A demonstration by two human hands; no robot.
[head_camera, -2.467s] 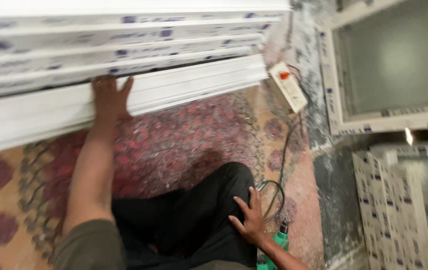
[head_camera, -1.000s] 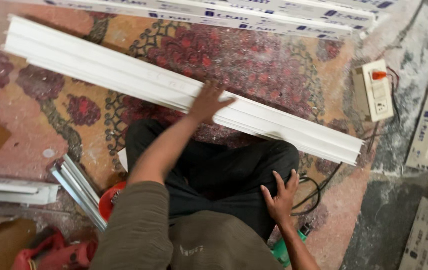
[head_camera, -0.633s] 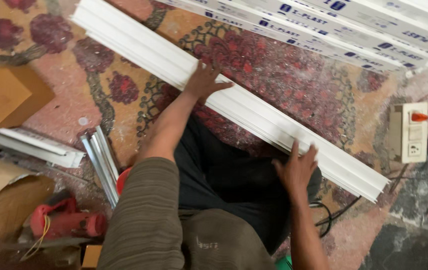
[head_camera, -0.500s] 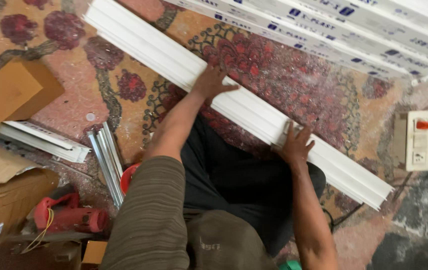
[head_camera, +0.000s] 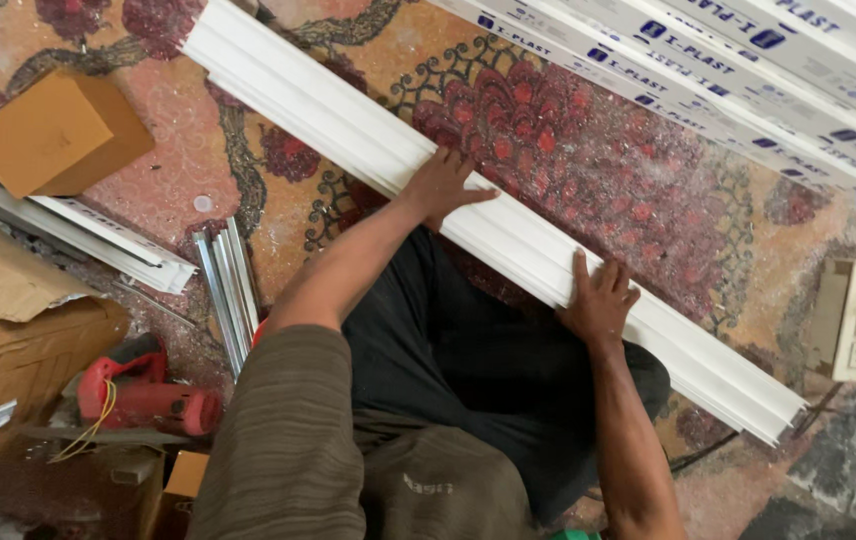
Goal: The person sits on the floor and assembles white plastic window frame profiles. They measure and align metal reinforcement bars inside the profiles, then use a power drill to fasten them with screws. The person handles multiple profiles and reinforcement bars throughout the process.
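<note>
- The white profile (head_camera: pixel 508 240) now lies slanted across the carpet (head_camera: pixel 648 190) and the person's lap, pulled away from the stack (head_camera: pixel 748 70).
- Left hand (head_camera: pixel 440 187) stays flat on it, fingers spread.
- Right hand (head_camera: pixel 600 298) has left the knee and presses it too, gripping nothing.

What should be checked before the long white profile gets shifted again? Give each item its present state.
1. Left hand flat on the white profile: ok.
2. Right hand flat on the same profile, nearer its cut end: ok.
3. Profile lies across the person's lap, on the patterned carpet: ok.
4. Apart from the stacked wrapped profiles: ok.
5. Cut end apart from the switch box: ok.
6. Far end of the profile: out of frame, cannot tell.
</note>
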